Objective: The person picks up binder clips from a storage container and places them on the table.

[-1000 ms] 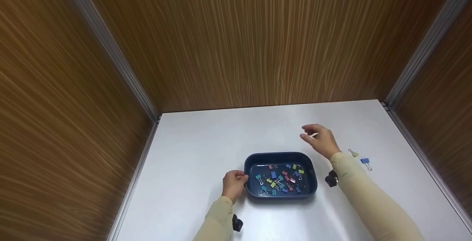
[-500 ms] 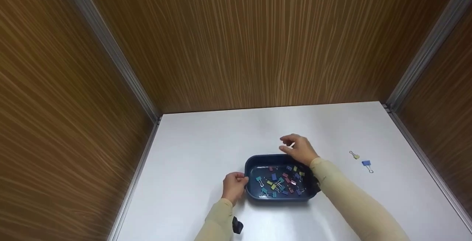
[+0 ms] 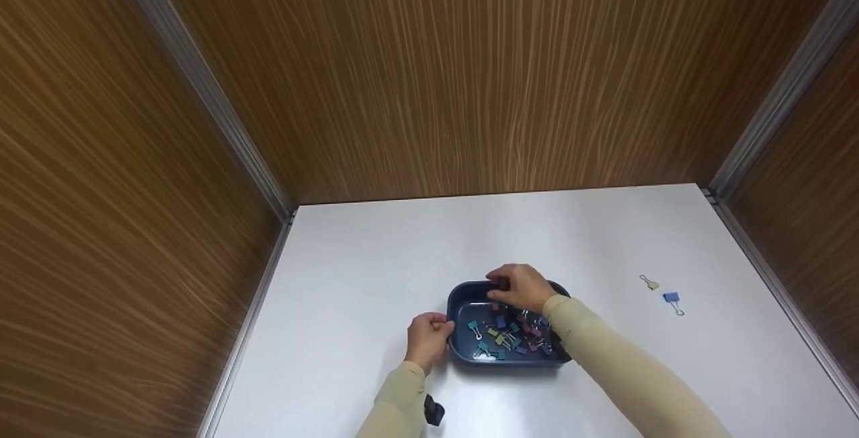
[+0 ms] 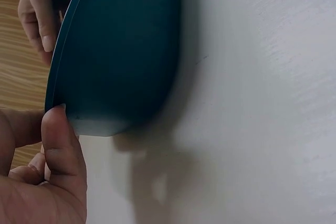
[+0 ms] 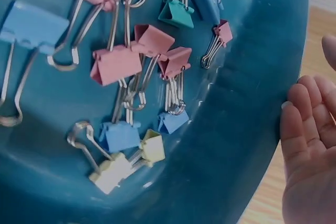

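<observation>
Low in the centre of the head view, the dark blue tray (image 3: 507, 362) sits on the white table (image 3: 362, 257), with many binder clips (image 5: 116, 65) lying jumbled on its floor. At the tray's left end, the left hand (image 3: 427, 342) pinches the rim between thumb and fingers; the left wrist view shows the thumb pressed to the outer wall. The right hand (image 3: 523, 288) is over the tray's far edge, its fingers loosely bent and the thumb apart, with nothing seen between them. Whether it touches the rim, I cannot tell.

The step in hand looks like working over the tray with the right hand while the left one steadies it. To do that well, the left pinch should stay light, just enough to keep the tray from sliding or tipping. The right fingers had best come in from above, clear of the rim, and take one clip by its coloured body, since the wire handles cross in the middle of the right wrist view and could drag a neighbour along. A yellow clip (image 3: 652, 286) and a blue clip (image 3: 672, 297) lie apart at the right of the head view; the sleeve should keep clear of both.
</observation>
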A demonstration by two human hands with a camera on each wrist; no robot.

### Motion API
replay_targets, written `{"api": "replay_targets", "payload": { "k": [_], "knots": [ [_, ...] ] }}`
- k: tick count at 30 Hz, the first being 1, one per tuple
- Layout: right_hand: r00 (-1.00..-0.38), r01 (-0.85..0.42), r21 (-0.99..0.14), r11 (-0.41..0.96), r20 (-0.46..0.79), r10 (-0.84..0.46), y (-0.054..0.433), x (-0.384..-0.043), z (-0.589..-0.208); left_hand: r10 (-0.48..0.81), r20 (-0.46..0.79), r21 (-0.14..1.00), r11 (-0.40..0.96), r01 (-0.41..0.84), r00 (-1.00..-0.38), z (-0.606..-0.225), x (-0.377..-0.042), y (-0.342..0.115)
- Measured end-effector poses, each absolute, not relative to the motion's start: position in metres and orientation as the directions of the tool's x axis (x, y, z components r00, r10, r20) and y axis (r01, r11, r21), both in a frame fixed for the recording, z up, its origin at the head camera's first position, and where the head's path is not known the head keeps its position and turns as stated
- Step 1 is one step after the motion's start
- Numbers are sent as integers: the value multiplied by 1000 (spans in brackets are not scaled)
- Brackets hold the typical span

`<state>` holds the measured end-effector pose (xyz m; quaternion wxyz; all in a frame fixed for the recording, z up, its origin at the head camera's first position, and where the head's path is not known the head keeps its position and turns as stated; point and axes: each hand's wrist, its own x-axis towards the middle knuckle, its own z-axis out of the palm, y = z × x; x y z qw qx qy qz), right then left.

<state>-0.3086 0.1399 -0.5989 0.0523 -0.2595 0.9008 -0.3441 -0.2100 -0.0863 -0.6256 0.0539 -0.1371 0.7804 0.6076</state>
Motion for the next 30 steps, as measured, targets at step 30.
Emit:
{"api": "replay_targets", "payload": {
  "k": [30],
  "knots": [
    [-592,-732,-404,549,-24,-806,99,-301,-632,-167,-228,938,227,-262,-959,-627,-210,-86]
  ]
}}
